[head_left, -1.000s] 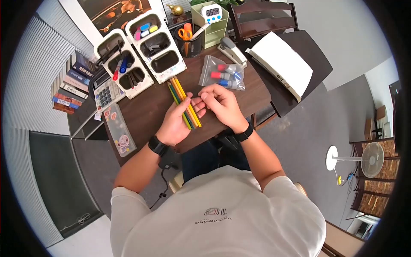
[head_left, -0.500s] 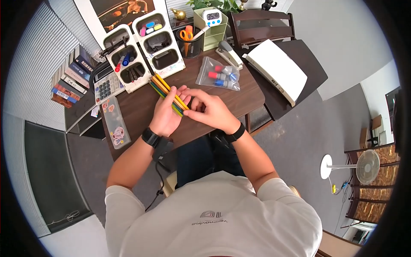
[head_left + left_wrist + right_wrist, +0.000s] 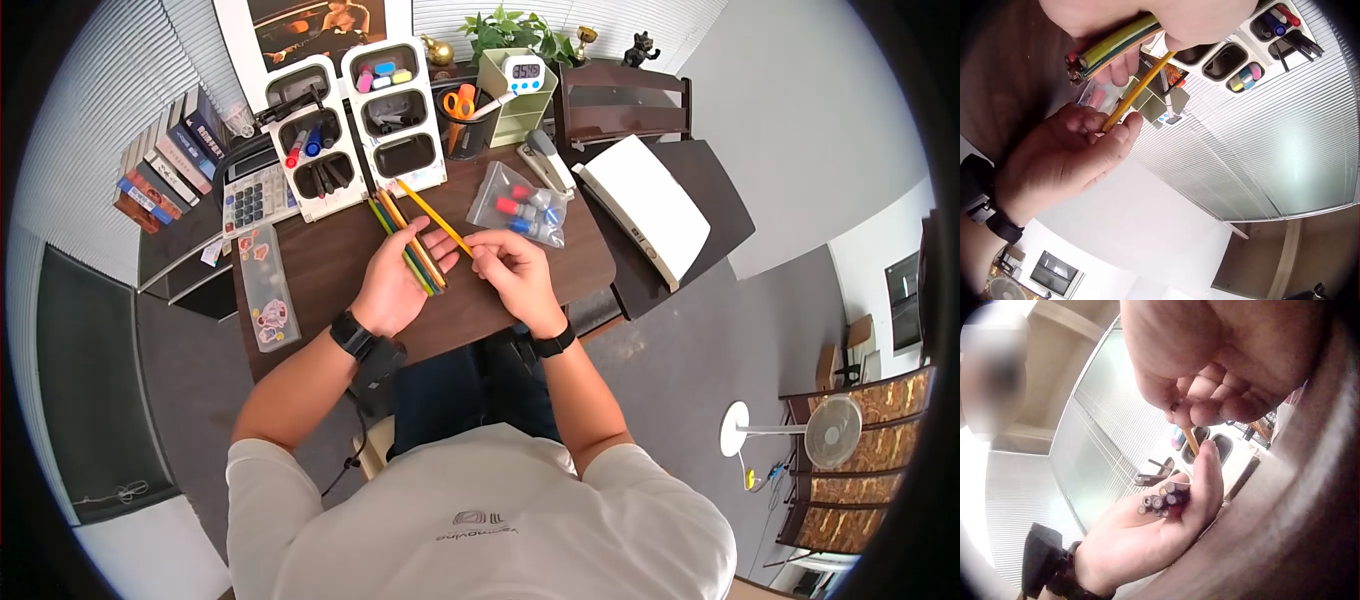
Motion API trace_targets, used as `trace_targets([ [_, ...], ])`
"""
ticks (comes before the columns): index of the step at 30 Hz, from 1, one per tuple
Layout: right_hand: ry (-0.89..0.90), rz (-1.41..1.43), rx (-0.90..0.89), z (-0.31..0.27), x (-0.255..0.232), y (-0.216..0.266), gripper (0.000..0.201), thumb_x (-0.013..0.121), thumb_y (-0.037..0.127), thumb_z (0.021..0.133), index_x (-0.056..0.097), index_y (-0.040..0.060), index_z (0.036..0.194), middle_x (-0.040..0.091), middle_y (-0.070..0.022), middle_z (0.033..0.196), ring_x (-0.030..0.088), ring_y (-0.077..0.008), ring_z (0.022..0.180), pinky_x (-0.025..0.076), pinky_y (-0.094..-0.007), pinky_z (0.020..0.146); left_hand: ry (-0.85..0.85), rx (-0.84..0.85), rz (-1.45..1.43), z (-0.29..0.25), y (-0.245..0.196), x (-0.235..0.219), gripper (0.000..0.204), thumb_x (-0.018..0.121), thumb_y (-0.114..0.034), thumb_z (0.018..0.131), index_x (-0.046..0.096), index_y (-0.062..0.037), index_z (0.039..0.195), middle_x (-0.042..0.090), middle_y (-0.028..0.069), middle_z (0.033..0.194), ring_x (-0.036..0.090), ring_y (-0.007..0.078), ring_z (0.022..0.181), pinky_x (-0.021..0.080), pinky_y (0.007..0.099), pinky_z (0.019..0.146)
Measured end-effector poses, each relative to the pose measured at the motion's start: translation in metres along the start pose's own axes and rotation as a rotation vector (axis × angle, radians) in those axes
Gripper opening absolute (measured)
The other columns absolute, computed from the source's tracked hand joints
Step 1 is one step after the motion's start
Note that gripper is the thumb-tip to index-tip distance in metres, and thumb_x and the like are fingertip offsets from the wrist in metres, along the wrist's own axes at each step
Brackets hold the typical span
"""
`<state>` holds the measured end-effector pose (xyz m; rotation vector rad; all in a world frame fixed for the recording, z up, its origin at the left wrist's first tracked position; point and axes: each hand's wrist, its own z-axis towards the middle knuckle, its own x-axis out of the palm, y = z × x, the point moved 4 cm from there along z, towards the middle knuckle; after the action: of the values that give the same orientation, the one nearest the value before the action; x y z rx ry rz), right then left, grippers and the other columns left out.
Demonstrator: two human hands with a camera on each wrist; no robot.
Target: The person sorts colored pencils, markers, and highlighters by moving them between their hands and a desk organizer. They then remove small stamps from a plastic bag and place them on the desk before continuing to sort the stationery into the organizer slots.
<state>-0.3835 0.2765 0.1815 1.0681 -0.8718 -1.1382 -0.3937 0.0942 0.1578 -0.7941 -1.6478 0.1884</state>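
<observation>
My left hand (image 3: 392, 284) holds a bundle of colored pencils (image 3: 418, 256) across its palm, the thumb laid over them. Green, yellow and darker barrels show, and the right wrist view shows their ends (image 3: 1161, 501) packed together. With thumb and fingertips, my right hand (image 3: 518, 277) pinches one yellow pencil (image 3: 428, 211) near its lower end. That pencil slants away from the bundle, its far end close to the front of the white organizer (image 3: 432, 180). In the left wrist view the same yellow pencil (image 3: 1141, 87) stands apart from the bundle (image 3: 1119, 45).
The organizer's compartments hold markers (image 3: 314, 140), highlighters (image 3: 384, 76) and dark pens. To the right lie a clear bag (image 3: 485, 205) of red and blue items and a stapler (image 3: 546, 160). Behind are a mesh cup (image 3: 468, 140) and timer (image 3: 523, 72). A stickered case (image 3: 266, 290) lies left.
My right hand, apart from the bundle a second ago, came in to the pencils and now draws one yellow pencil out to the right. The left hand still holds the others.
</observation>
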Motion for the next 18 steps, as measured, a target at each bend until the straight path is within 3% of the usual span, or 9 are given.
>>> trace_targets([
  [5, -0.036, 0.024, 0.055, 0.002, -0.001, -0.003, 0.018, 0.067, 0.008, 0.102, 0.073, 0.002, 0.118, 0.07, -0.0001, 0.09, 0.06, -0.0056, 0.079, 0.049, -0.0228, 0.073, -0.008, 0.003, -0.029, 0.0, 0.0, -0.001, 0.038, 0.049, -0.028, 0.11, 0.048, -0.0067, 0.142, 0.06, 0.0169, 0.137, 0.057, 0.0277, 0.131, 0.046, 0.0451, 0.114],
  [10, 0.071, 0.069, 0.065, 0.002, 0.004, 0.004, 0.029, 0.067, 0.009, 0.103, 0.068, -0.0008, 0.13, 0.074, -0.0063, 0.11, 0.067, -0.0102, 0.095, 0.055, -0.0264, 0.085, 0.054, 0.065, -0.036, 0.003, -0.009, 0.004, 0.037, 0.048, -0.026, 0.111, 0.049, -0.008, 0.144, 0.058, 0.0182, 0.142, 0.058, 0.0274, 0.131, 0.045, 0.044, 0.114],
  [13, 0.118, 0.083, 0.052, 0.002, 0.008, 0.007, 0.033, 0.067, 0.007, 0.102, 0.066, -0.0005, 0.134, 0.074, -0.0077, 0.115, 0.068, -0.0122, 0.102, 0.055, -0.028, 0.09, 0.067, 0.089, -0.006, 0.002, -0.016, 0.005, 0.039, 0.047, -0.025, 0.111, 0.047, -0.0077, 0.147, 0.056, 0.0184, 0.147, 0.056, 0.0276, 0.135, 0.044, 0.0429, 0.116],
  [18, 0.1, 0.075, 0.067, 0.002, 0.005, 0.008, 0.033, 0.067, 0.005, 0.1, 0.066, 0.0002, 0.133, 0.074, -0.0078, 0.113, 0.068, -0.0125, 0.101, 0.054, -0.0278, 0.087, 0.124, 0.112, -0.038, 0.002, -0.024, 0.01, 0.044, 0.048, -0.023, 0.111, 0.044, -0.0068, 0.152, 0.049, 0.0167, 0.156, 0.048, 0.0276, 0.144, 0.041, 0.0416, 0.118],
])
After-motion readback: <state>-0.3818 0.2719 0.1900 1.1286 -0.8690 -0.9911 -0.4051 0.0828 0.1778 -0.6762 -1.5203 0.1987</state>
